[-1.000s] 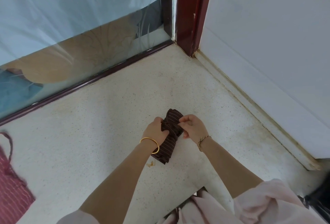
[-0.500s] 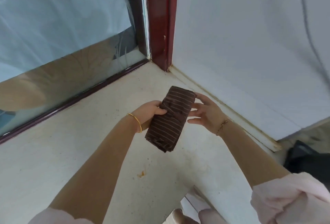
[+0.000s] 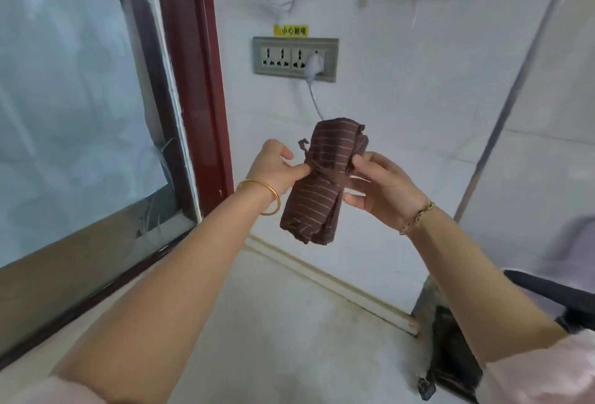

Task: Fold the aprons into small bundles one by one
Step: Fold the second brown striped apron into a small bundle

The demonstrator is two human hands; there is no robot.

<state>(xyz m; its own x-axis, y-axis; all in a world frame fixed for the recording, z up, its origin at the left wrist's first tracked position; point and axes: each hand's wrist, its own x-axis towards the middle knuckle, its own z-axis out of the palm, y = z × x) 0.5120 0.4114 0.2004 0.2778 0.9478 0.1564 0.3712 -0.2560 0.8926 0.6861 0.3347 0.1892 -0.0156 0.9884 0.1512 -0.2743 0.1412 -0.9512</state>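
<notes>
Lifted from floor level a second ago, the apron bundle [image 3: 317,194] now hangs in mid-air, roughly upright, below the wall socket [image 3: 294,59]. Left hand [image 3: 277,172] pinches the tie strap [image 3: 322,172] at its left flank; right hand [image 3: 383,191] curls round the right side. Risk: if either pinch slackens before the strap is secured, the bundle likely unwinds.

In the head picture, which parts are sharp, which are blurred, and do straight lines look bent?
Head view: the striped bundle and the left hand and right hand holding it are sharp. Head view: the right edge is smeared, so the pale shape there is unclear. Head view: the red door frame and the grey pipe lean, a wide-angle effect; light is soft, no hard shadows.
</notes>
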